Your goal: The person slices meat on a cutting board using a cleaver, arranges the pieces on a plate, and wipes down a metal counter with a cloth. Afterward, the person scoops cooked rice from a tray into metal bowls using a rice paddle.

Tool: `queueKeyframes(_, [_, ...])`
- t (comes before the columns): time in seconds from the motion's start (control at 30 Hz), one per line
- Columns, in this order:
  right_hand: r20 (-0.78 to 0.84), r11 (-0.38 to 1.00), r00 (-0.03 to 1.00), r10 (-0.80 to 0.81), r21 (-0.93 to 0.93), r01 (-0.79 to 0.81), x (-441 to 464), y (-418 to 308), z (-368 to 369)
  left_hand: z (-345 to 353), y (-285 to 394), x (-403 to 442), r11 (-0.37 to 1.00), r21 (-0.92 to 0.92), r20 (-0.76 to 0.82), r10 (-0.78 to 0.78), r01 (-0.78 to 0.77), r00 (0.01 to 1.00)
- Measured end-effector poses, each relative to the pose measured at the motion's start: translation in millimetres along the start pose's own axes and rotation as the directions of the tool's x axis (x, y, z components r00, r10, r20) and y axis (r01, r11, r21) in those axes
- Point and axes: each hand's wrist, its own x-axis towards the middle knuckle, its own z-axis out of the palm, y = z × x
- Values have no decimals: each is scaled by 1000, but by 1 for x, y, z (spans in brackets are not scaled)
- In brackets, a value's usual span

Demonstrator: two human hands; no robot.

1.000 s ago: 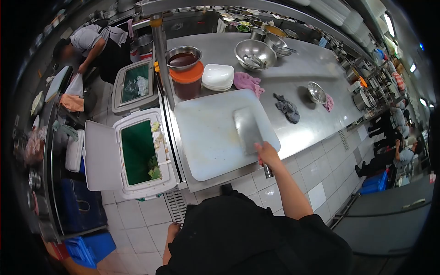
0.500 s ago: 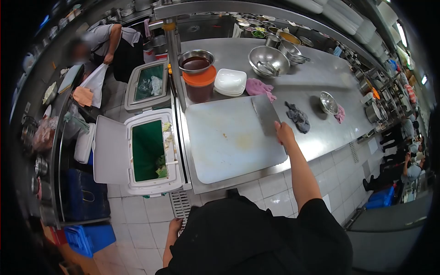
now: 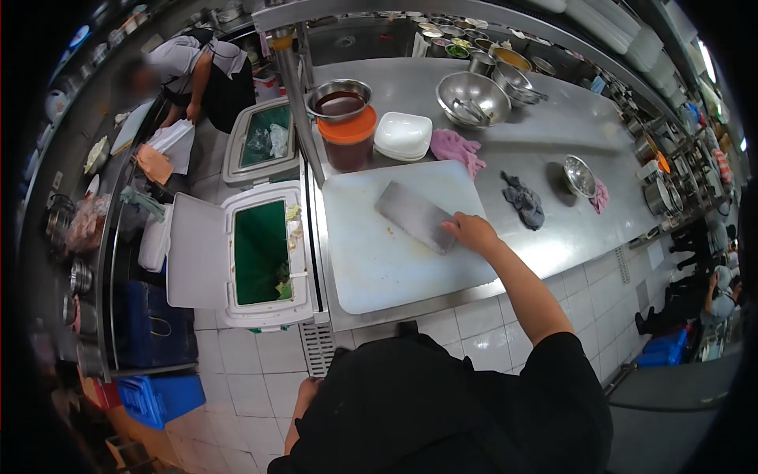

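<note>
My right hand (image 3: pixel 472 232) is wrapped round the handle of a wide cleaver (image 3: pixel 416 217). The slightly blurred blade lies over the white cutting board (image 3: pixel 371 288), slanting towards its upper left. A few small scraps (image 3: pixel 390 231) dot the board near the blade. Low beside my dark apron hangs my left hand (image 3: pixel 306 390), above the floor drain; its fingers are mostly hidden, so what they do is unclear.
An open white bin (image 3: pixel 215 297) with green inside stands left of the board. Behind the board are an orange-lidded tub (image 3: pixel 349 142), white containers (image 3: pixel 403 134), a pink cloth (image 3: pixel 458 152) and a steel bowl (image 3: pixel 474 99). A grey cloth (image 3: pixel 523 201) lies rightward. Another person (image 3: pixel 201 75) bends at the left counter.
My right hand has brought the cleaver leftward from the board's right edge to over its middle, turning the blade. The other person's hands have moved down towards the counter and white bag.
</note>
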Motion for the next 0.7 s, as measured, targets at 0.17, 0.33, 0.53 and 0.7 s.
queueKeyframes(0.17, [3,993,997,-77,89,76,19,17,-3,-28,82,1,955,-106,36,-275,278,961])
queueKeyframes(0.33, [59,988,998,-25,151,15,13,-6,-10,-25,64,7,953,-126,71,-266,274,961])
queueKeyframes(0.53, [-150,970,965,-215,85,229,-24,45,8,0,-2,0,975,-13,68,-221,222,973])
queueKeyframes(0.7, [-100,789,861,498,463,-403,-80,83,-2,4,-8,-2,941,-2,88,-338,339,937])
